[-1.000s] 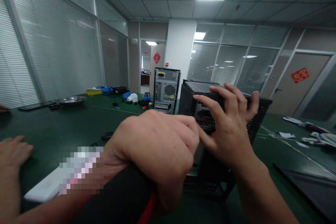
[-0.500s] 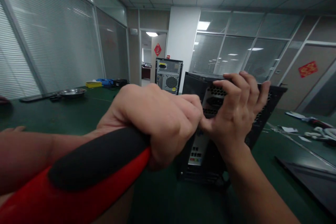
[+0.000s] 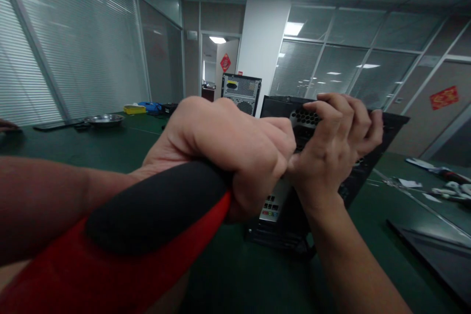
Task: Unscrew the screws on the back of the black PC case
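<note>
My left hand (image 3: pixel 235 152) is closed in a fist on a tool with a red and black handle (image 3: pixel 158 211). The handle runs large toward the lower left, close to the camera; the tool's front end is hidden, so its exact kind does not show. Behind the fist stands a black desktop computer case (image 3: pixel 386 125), its perforated back panel and ports partly visible. My right hand (image 3: pixel 331 147) grips the case's upper back, fingers curled and thumb toward the fist. The fist and thumb nearly meet or touch; which, I cannot tell.
On the green table (image 3: pixel 221 260), a flat black panel (image 3: pixel 430 255) lies at right, near papers and cables. A second computer case (image 3: pixel 241 91) stands behind. At far left are a metal bowl (image 3: pixel 105 120), a yellow box (image 3: pixel 134 109) and another person's hand (image 3: pixel 7 126).
My left fist and the red and black handle have moved a little up and to the right in view. My right hand keeps its hold on the case. The camera has tilted slightly.
</note>
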A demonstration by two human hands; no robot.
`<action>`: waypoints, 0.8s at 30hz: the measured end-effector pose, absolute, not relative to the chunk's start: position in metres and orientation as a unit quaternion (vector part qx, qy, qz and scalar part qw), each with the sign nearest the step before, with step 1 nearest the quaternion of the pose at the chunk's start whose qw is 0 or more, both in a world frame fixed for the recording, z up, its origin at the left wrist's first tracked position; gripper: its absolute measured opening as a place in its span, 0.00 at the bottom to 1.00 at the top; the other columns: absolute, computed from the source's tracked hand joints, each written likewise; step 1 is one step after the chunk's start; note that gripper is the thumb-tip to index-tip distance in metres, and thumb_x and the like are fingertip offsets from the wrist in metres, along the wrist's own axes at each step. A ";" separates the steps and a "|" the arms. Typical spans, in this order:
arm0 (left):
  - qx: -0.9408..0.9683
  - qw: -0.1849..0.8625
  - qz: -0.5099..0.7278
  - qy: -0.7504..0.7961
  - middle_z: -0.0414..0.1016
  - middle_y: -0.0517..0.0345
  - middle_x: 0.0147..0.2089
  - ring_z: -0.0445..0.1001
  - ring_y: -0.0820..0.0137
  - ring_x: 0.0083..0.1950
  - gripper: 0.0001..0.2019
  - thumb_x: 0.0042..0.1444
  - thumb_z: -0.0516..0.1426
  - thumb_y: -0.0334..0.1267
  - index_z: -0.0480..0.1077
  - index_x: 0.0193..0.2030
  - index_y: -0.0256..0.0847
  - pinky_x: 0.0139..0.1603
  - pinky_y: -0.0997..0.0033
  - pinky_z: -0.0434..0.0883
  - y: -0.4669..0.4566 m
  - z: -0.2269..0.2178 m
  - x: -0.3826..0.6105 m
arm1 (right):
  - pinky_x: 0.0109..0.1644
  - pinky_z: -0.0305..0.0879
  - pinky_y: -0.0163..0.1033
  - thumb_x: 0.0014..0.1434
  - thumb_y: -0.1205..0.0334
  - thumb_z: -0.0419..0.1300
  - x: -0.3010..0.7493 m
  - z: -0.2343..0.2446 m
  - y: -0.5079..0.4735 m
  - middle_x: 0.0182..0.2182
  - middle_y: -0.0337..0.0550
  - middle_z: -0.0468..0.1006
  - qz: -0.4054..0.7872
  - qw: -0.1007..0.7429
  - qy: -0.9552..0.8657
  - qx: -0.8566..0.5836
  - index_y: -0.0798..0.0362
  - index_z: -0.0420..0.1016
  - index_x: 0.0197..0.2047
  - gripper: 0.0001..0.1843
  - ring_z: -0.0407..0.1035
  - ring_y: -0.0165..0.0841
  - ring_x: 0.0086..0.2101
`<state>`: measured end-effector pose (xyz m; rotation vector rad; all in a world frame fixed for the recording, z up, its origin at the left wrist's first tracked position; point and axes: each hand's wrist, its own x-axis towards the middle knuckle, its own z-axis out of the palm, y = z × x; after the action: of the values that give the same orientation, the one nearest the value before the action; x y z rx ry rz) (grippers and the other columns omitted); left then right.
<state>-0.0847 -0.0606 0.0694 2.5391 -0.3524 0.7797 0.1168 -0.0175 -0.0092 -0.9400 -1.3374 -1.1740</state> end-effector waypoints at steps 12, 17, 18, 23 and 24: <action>0.915 0.196 0.303 -0.180 0.70 0.62 0.21 0.70 0.74 0.24 0.30 0.73 0.45 0.54 0.64 0.21 0.40 0.41 0.65 0.73 -0.046 0.065 -0.076 | 0.68 0.47 0.55 0.68 0.44 0.45 0.128 -0.007 -0.009 0.60 0.42 0.61 -0.497 0.532 -0.565 -0.388 0.58 0.72 0.51 0.28 0.55 0.41 0.63; 0.898 0.255 0.341 -0.110 0.70 0.59 0.21 0.71 0.71 0.27 0.34 0.69 0.47 0.63 0.64 0.18 0.42 0.42 0.65 0.72 -0.051 0.054 -0.061 | 0.67 0.46 0.49 0.75 0.53 0.39 0.144 -0.010 0.001 0.60 0.36 0.61 -0.476 0.549 -0.559 -0.400 0.58 0.73 0.46 0.25 0.55 0.35 0.64; 0.887 0.256 0.372 -0.098 0.69 0.59 0.21 0.70 0.71 0.27 0.34 0.70 0.46 0.61 0.63 0.17 0.42 0.42 0.66 0.72 -0.055 0.051 -0.059 | 0.67 0.45 0.49 0.75 0.53 0.39 0.146 -0.011 0.002 0.60 0.36 0.62 -0.473 0.552 -0.557 -0.402 0.59 0.73 0.46 0.25 0.55 0.34 0.64; 0.878 0.225 0.419 -0.059 0.62 0.63 0.20 0.64 0.74 0.25 0.32 0.75 0.43 0.49 0.58 0.17 0.40 0.43 0.67 0.71 -0.071 0.039 -0.052 | 0.68 0.45 0.50 0.76 0.57 0.45 0.142 -0.011 0.005 0.60 0.36 0.62 -0.476 0.547 -0.544 -0.423 0.59 0.72 0.47 0.19 0.55 0.33 0.65; 0.883 0.199 0.422 -0.047 0.62 0.63 0.20 0.64 0.74 0.25 0.32 0.74 0.43 0.50 0.58 0.18 0.40 0.43 0.68 0.71 -0.073 0.039 -0.050 | 0.68 0.45 0.50 0.76 0.59 0.45 0.140 -0.011 0.006 0.60 0.36 0.62 -0.475 0.546 -0.542 -0.428 0.59 0.73 0.47 0.18 0.55 0.33 0.65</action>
<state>-0.0500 -0.0727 0.0391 2.4705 -0.1326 1.1804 0.1399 0.0060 -0.0111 -1.0138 -1.2854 -1.1262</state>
